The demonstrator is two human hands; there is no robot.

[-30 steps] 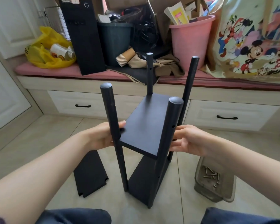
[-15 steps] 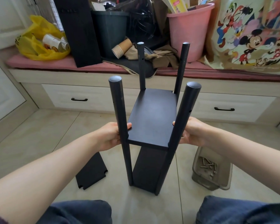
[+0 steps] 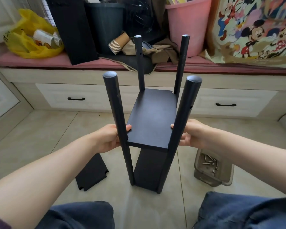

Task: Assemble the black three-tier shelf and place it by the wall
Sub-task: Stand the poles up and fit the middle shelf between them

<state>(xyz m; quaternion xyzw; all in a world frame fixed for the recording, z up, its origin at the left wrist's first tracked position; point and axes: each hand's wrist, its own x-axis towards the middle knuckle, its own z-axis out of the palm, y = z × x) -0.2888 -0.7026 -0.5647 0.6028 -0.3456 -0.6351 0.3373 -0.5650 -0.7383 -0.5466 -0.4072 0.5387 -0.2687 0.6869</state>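
A black shelf frame (image 3: 151, 123) stands upright on the tiled floor between my knees: several round posts with two boards fitted, one at mid height and one near the floor. My left hand (image 3: 108, 139) grips the near left post at the middle board, thumb on the board's edge. My right hand (image 3: 191, 135) grips the near right post at the same height. A loose black shelf board (image 3: 92, 173) with notched corners lies flat on the floor to the left of the frame.
A clear plastic tub (image 3: 213, 168) with screws sits on the floor at right. Behind runs a window bench with drawers (image 3: 76, 96), holding a tall black board (image 3: 73, 28), dark bin, pink bucket (image 3: 187, 25), yellow bag (image 3: 31, 37) and cartoon bag.
The frame has turned from skewed to square-on in front of me and stands straight. Both hands stayed on the near posts at the middle board.
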